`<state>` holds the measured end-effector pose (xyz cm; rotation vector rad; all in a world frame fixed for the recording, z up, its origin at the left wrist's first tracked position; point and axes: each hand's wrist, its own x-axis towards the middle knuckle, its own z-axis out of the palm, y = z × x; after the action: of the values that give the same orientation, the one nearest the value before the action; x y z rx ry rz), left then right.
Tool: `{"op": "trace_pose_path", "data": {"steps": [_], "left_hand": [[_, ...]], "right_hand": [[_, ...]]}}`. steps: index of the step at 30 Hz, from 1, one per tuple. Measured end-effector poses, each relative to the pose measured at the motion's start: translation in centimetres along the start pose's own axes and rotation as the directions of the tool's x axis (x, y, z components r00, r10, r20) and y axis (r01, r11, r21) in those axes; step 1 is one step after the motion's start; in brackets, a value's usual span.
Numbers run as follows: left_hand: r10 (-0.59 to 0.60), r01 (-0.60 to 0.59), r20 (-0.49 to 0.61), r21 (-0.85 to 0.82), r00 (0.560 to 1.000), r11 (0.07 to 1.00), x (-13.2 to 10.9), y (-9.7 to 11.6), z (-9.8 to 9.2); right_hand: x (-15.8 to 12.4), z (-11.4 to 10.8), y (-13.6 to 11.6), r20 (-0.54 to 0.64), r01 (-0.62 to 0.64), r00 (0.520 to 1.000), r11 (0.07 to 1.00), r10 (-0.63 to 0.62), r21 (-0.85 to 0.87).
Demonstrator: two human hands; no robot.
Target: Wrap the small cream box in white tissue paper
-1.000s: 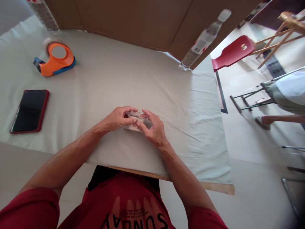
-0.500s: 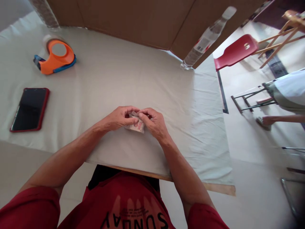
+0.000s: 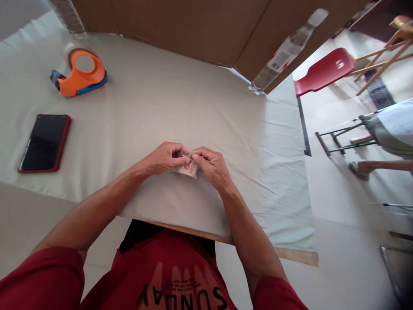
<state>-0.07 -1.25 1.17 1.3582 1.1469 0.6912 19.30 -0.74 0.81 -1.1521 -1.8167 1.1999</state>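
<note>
Close to the table's front edge, a small white packet (image 3: pixel 189 169) with red print lies between my hands. It looks wrapped in thin clear plastic. My left hand (image 3: pixel 167 156) pinches the packet's upper left part between thumb and fingers. From the other side, my right hand (image 3: pixel 210 165) pinches its top edge, thumb pressed against bent fingers. The two thumb tips nearly meet over the packet. Its far side is hidden behind my fingers.
An orange and blue tape dispenser (image 3: pixel 84 76) and a phone in a red case (image 3: pixel 45 143) lie to the left. A brown cardboard panel (image 3: pixel 180 30) stands at the back, with a plastic bottle (image 3: pixel 287 51) by its right end. Right of the table are a red chair (image 3: pixel 325 72) and a seated person.
The thumbs have drawn closer together over the packet, and my left hand has shifted slightly right. The whole view has moved a little.
</note>
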Motion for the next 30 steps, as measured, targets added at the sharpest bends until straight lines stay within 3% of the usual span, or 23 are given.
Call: {"op": "trace_pose_path", "data": {"steps": [6,9,15,19,25,30], "left_hand": [[-0.022,0.022,-0.007,0.015,1.0,1.0,-0.3,0.3,-0.1],[-0.033,0.032,0.012,0.044,0.999,0.999,-0.6,0.6,-0.5],[0.016,-0.012,-0.025,0.138,1.0,0.99,-0.8,1.0,-1.2],[0.008,-0.005,-0.023,0.146,1.0,0.989,-0.7,1.0,-1.2],[0.008,-0.008,-0.001,0.114,1.0,0.994,-0.6,0.7,-1.4],[-0.002,0.003,-0.007,0.086,1.0,0.996,-0.4,0.4,-1.3]], "right_hand": [[-0.7,-0.9,0.2,0.112,0.145,0.985,0.981,-0.131,-0.127],[-1.1,-0.6,0.6,0.072,0.191,0.981,0.966,-0.181,-0.176],[-1.1,0.1,1.4,-0.016,0.144,0.989,0.969,-0.15,-0.199],[-1.1,0.5,1.5,-0.033,0.207,0.974,0.945,-0.222,-0.253],[-1.4,0.2,1.5,0.0,0.302,0.944,0.869,-0.329,-0.392],[-1.7,-0.2,2.0,0.101,0.355,0.932,0.815,-0.349,-0.457]]}}
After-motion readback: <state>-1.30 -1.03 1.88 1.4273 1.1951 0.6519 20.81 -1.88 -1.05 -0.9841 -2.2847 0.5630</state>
